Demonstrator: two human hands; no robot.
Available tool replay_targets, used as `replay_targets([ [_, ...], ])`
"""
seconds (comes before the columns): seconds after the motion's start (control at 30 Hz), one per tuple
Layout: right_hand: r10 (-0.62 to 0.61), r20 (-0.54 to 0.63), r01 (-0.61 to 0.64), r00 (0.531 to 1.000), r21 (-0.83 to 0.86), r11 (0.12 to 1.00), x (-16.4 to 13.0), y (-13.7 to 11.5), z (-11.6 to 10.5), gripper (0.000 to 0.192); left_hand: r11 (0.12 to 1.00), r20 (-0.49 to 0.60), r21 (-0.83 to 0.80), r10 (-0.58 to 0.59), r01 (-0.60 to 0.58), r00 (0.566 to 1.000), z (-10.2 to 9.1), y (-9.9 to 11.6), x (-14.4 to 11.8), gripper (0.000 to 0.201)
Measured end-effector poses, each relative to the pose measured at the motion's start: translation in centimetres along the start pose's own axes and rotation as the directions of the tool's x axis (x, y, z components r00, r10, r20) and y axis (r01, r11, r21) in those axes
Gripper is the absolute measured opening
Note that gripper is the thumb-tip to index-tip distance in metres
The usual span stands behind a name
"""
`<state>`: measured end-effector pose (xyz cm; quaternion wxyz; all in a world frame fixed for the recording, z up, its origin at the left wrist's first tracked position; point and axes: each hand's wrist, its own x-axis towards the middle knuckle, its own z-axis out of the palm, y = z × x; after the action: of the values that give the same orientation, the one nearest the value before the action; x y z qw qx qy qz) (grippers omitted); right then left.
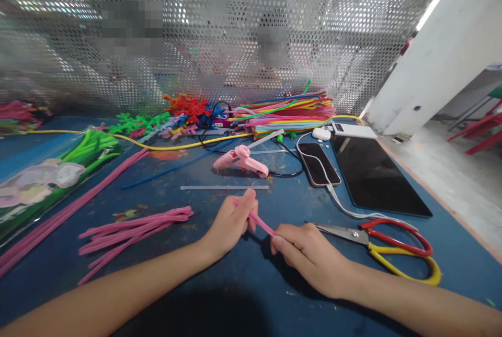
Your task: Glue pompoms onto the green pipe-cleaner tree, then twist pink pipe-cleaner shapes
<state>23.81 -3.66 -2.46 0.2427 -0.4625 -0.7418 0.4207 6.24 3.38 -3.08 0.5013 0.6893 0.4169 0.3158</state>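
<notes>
A pink pipe cleaner (pixel 261 223) stretches between my two hands over the blue table (pixel 219 284). My left hand (pixel 234 217) pinches its upper left end, with the thumb on top. At the lower right end, my right hand (pixel 308 253) closes thumb and fingers on it. Left of my left hand lies a small bunch of folded pink pipe cleaners (pixel 137 235). Scissors (pixel 376 243) with one red and one yellow handle rest just beyond my right hand. A clear glue stick (pixel 224 188) lies flat past my left hand, in front of a pink hot glue gun (pixel 241 161).
Long pink pipe cleaners (pixel 74 209) and a plastic bag of green ones (pixel 94 146) lie at the left. A multicoloured pile (pixel 290 112) sits against the perforated metal screen (pixel 219 23). A phone (pixel 319 164), white cables and a tablet (pixel 376 175) occupy the right side.
</notes>
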Motion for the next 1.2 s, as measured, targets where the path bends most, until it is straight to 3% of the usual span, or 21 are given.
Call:
replay_targets([
  [0.1,0.028,0.032,-0.030,0.999,0.064,0.997,-0.2,0.2,-0.2,0.032,0.989,0.205,0.016,0.142,-0.148,0.968,-0.9,-0.3,-0.1,0.066],
  [0.2,0.058,0.056,-0.066,0.997,0.148,0.987,-0.3,0.3,-0.4,0.033,0.989,0.324,-0.021,0.143,-0.144,0.935,-1.3,-0.3,-0.2,0.061],
  [0.47,0.071,0.048,-0.078,0.996,0.160,0.984,0.2,0.2,-0.4,0.034,0.948,0.191,-0.301,-0.042,0.100,0.981,-0.4,-0.6,0.4,0.039],
  [0.63,0.096,0.052,-0.104,0.994,0.178,0.978,0.2,0.1,-0.5,0.035,0.904,0.169,-0.414,-0.038,0.106,0.985,-0.1,-0.9,0.4,0.039],
  [0.83,0.026,0.068,-0.035,0.997,0.130,0.991,0.0,0.1,-0.7,0.032,0.907,0.216,-0.411,0.005,0.086,0.976,-0.4,-0.6,0.4,0.061],
  [1.07,0.029,0.068,-0.037,0.997,0.128,0.991,0.0,0.1,-0.7,0.034,0.765,0.037,-0.627,-0.160,0.148,0.986,-0.4,-0.3,1.2,0.048],
  [1.2,0.057,0.072,-0.069,0.996,0.174,0.982,0.0,0.2,-0.7,0.036,0.699,0.130,-0.696,-0.102,0.165,0.986,-0.7,-0.3,1.2,0.049],
])
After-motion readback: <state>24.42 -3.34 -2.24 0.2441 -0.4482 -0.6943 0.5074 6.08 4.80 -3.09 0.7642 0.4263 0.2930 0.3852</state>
